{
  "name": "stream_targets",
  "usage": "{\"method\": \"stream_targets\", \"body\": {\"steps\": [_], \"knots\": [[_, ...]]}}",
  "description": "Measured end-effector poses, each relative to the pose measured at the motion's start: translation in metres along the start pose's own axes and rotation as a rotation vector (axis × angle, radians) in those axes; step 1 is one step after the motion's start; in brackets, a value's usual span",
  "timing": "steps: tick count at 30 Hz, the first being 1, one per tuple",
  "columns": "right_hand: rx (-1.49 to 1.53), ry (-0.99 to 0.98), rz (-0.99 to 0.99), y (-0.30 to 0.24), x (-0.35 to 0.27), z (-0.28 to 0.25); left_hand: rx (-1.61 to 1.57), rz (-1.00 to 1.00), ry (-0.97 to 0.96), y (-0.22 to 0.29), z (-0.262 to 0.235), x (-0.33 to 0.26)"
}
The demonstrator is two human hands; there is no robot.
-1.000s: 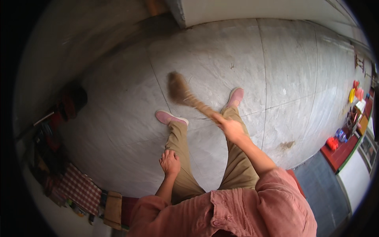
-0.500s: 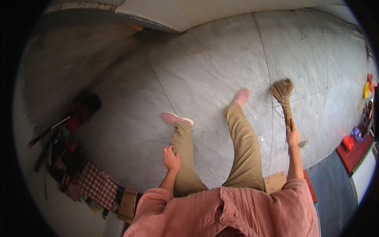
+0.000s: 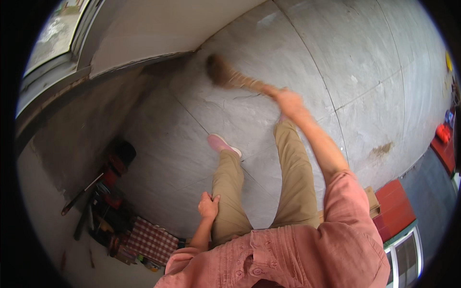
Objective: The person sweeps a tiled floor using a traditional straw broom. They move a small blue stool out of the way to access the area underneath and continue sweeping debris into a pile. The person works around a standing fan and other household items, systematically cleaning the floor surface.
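The right hand (image 3: pixel 289 102) is closed around the handle of a brown straw broom (image 3: pixel 240 80) bound with pale rings, and its fingers hide the end of that handle. The broom reaches out ahead of the feet, over a grey slab floor (image 3: pixel 269 177) with dark joints; its bristle head, pointing to the left, is so smeared by motion blur that I cannot tell whether the tips touch the slabs. The left hand (image 3: pixel 208 206) rests against the outer side of the left knee, on khaki cloth trousers (image 3: pixel 228 187), with the thumb toward the leg. No object shows in it, but how far its fingers are open, or whether they pinch the cloth, cannot be made out.

A pink slip-on shoe with a pale sole (image 3: pixel 222 143) shows on the left foot; the right foot is mostly covered by the right hand and wrist. A brown smudge (image 3: pixel 382 149) marks the floor to the right of the forearm. At lower left, a red-and-white checked cloth (image 3: pixel 151 240) lies beside a dark, shadowed jumble, perhaps including a black bucket (image 3: pixel 124 152). A bright red bundle (image 3: pixel 442 133) sits near the dark right rim.
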State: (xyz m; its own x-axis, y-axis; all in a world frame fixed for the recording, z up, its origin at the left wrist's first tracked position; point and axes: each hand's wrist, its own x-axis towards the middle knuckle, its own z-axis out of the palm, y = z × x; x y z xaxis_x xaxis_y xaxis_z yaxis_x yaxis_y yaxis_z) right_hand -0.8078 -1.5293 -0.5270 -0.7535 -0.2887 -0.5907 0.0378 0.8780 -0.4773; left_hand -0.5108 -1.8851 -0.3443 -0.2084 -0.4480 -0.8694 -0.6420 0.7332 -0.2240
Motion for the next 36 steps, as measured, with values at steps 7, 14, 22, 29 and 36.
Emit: {"method": "stream_targets", "body": {"steps": [7, 14, 22, 29, 36], "knots": [[0.083, 0.331, 0.713, 0.263, -0.212, -0.059, -0.087, 0.365, 0.059, 0.004, -0.003, 0.001], [0.403, 0.262, 0.817, 0.186, -0.217, -0.088, 0.207, 0.443, -0.336, 0.115, -0.053, -0.098], [0.084, 0.061, 0.212, 0.162, -0.012, -0.183, 0.185, 0.644, 0.055, 0.270, -0.075, -0.118], [0.276, 0.410, 0.797, 0.360, -0.140, -0.186, 0.139, 0.793, 0.082, 0.347, -0.080, -0.092], [0.582, 0.398, 0.787, 0.251, -0.122, -0.238, 0.221, 0.877, 0.128, 0.412, -0.127, -0.080]]}}
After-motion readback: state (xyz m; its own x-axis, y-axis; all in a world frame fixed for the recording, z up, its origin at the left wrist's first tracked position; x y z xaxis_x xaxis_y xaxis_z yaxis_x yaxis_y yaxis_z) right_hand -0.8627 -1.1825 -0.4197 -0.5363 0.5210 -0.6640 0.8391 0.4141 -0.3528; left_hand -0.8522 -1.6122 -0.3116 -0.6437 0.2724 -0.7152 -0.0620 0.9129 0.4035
